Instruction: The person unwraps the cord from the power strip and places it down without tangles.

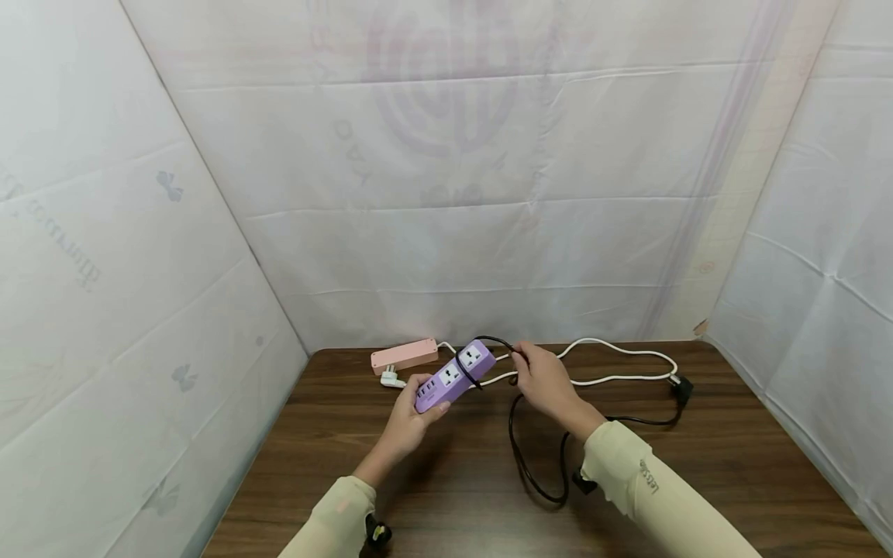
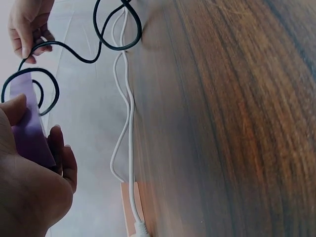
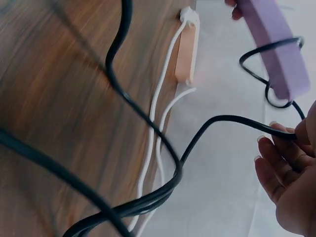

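Observation:
My left hand point(image 1: 412, 418) grips the near end of a purple power strip point(image 1: 455, 375), held above the table, sockets up. Its black cable point(image 1: 537, 457) is looped round the strip's middle. My right hand point(image 1: 540, 380) pinches that cable just right of the strip. In the left wrist view the left hand point(image 2: 29, 182) holds the purple strip point(image 2: 27, 123), with the right hand point(image 2: 29, 27) on the black cable point(image 2: 74, 52) beyond. The right wrist view shows the right hand's fingers point(image 3: 279, 158) on the cable point(image 3: 222, 121) below the strip point(image 3: 276, 44).
A pink power strip point(image 1: 405, 356) lies at the back of the brown table point(image 1: 732, 480), its white cable point(image 1: 614, 364) and white plug point(image 1: 392, 379) beside it. A black plug point(image 1: 682, 387) lies at the right. White sheeting walls in the table on three sides.

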The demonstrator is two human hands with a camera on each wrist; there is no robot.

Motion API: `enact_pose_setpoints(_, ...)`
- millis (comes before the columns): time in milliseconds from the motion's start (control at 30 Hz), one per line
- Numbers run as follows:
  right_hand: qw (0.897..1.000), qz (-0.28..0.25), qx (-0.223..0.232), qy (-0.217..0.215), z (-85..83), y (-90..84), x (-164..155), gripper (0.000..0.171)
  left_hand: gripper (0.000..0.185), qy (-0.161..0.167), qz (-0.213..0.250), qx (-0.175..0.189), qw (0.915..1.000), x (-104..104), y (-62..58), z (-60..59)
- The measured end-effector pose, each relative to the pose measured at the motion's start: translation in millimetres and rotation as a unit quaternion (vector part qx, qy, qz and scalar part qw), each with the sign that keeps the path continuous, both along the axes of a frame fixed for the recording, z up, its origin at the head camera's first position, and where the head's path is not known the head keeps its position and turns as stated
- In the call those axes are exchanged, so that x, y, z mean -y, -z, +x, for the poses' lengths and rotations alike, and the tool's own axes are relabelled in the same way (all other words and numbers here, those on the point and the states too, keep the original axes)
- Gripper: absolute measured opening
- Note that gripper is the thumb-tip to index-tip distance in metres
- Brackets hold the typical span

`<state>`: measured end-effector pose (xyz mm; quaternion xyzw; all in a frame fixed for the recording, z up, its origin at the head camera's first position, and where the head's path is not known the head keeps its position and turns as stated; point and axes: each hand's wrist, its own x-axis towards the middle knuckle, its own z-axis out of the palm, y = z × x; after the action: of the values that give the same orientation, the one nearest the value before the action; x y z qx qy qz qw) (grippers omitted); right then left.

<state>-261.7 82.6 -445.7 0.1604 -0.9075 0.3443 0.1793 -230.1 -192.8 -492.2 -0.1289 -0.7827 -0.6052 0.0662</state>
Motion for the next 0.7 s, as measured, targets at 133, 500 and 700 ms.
enact_pose_setpoints(133, 1.0, -0.009, 0.028, 0.0, -2.5, 4.3, -11, 0.014, 0.046, -0.012, 0.003, -0.002, 0.9999, 3, 0.9, -1.1)
enact_pose_setpoints(500, 0.986, 0.015, 0.159, -0.046, 1.8, 16.3, -31, 0.026, 0.045, -0.11, 0.01, -0.01, 0.9938, 13, -2.1, -11.8)
enact_pose_setpoints(700, 0.98, 0.017, 0.177, -0.092, 1.7, 21.5, -33, 0.019, 0.046, -0.141, 0.012, -0.015, 0.9899, 17, -2.1, -13.1)
